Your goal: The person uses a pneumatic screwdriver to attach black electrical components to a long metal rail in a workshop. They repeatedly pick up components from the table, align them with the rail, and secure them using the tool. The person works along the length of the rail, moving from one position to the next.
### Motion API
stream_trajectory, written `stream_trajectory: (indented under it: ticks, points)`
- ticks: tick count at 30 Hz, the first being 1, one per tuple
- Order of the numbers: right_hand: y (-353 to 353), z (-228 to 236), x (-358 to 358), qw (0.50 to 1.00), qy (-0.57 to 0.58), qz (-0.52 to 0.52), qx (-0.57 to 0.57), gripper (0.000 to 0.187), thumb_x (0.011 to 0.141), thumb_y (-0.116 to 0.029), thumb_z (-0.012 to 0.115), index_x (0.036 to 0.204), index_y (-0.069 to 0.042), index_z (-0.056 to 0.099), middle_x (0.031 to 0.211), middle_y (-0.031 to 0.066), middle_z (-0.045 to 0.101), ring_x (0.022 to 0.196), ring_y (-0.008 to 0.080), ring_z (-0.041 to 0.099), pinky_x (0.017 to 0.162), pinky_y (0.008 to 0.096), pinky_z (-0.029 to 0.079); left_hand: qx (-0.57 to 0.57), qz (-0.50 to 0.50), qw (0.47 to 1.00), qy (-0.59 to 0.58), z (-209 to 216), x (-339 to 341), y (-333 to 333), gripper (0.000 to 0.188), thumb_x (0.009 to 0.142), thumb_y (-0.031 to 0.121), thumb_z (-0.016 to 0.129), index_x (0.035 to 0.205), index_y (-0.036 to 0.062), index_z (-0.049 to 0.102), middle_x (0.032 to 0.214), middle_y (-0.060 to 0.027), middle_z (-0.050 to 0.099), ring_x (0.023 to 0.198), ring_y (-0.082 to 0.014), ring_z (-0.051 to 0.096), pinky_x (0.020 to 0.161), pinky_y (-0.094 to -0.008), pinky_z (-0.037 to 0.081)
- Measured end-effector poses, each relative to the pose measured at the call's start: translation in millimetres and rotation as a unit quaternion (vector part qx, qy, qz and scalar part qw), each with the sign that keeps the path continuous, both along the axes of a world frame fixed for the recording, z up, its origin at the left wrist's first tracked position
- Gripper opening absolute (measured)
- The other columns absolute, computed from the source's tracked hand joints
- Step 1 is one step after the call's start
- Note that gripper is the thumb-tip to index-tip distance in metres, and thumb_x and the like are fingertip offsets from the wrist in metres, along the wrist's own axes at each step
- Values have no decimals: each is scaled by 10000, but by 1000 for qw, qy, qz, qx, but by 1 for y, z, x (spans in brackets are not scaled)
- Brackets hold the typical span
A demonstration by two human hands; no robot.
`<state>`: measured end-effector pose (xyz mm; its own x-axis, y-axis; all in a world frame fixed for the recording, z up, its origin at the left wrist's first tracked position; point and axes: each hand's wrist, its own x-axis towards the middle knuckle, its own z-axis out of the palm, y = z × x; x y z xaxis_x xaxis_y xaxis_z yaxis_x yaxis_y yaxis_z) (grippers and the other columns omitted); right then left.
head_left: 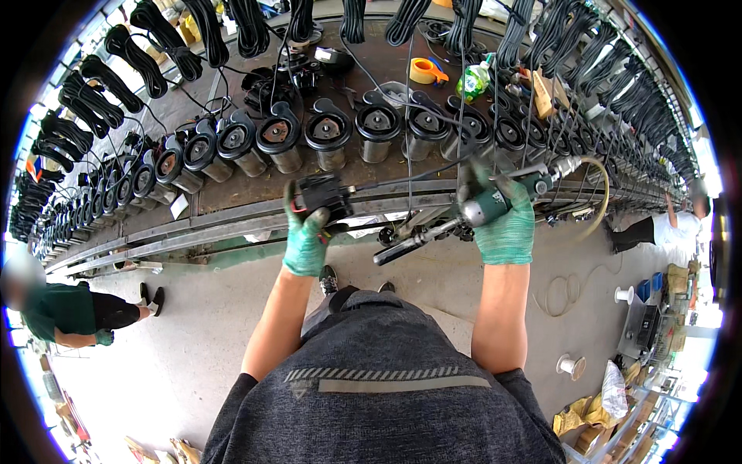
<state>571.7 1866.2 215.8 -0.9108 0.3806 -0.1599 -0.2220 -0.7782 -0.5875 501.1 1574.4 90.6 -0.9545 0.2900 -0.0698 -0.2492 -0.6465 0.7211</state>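
Note:
My left hand (308, 240), in a green work glove, is closed around a black box-shaped part (325, 195) with a cable running off to the right. In my gloved right hand (502, 224) is a green and silver air screwdriver (485, 207); its dark tip end points down and left, and a pale yellow air hose (605, 193) leaves its other end. Both hands hover at the bench's front edge. Just beyond them stands a row of metal cylinders with black collars, among them a pump-like unit (328, 133) nearest my left hand.
Bundled black cables (251, 31) hang over the bench (201, 100). An orange tape roll (425, 71) and a green-labelled bottle (474, 80) sit behind the cylinders. A metal rail (255, 220) edges the bench. One person (77, 313) stands at left, another (672, 232) at far right.

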Motion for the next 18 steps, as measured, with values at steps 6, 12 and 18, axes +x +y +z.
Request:
stream_trajectory:
  ticks: [6,12,18]
  points:
    - [24,-9,7,994,71,-74,-42,307,877,-93,662,1177,-41,626,1198,176,705,999,262,693,820,426,578,-39,-31,997,57,8,1,-48,869,857,264,788,1551,201,269,1380,-184,572,1143,-332,661,876,-465,613]
    - [23,-1,2,990,90,-67,-87,240,884,-93,667,1116,-32,651,1130,121,730,848,192,661,809,402,551,-50,-67,995,62,51,28,-34,1001,784,231,857,1534,179,196,1353,-172,541,1135,-340,647,870,-473,612]
    - [19,-2,-5,987,99,-48,-118,174,885,-94,670,1036,-9,680,997,104,737,803,171,639,796,404,548,-137,-31,979,147,68,42,-24,1144,710,247,933,1544,124,162,1380,-140,505,1254,-251,552,1046,-406,507]
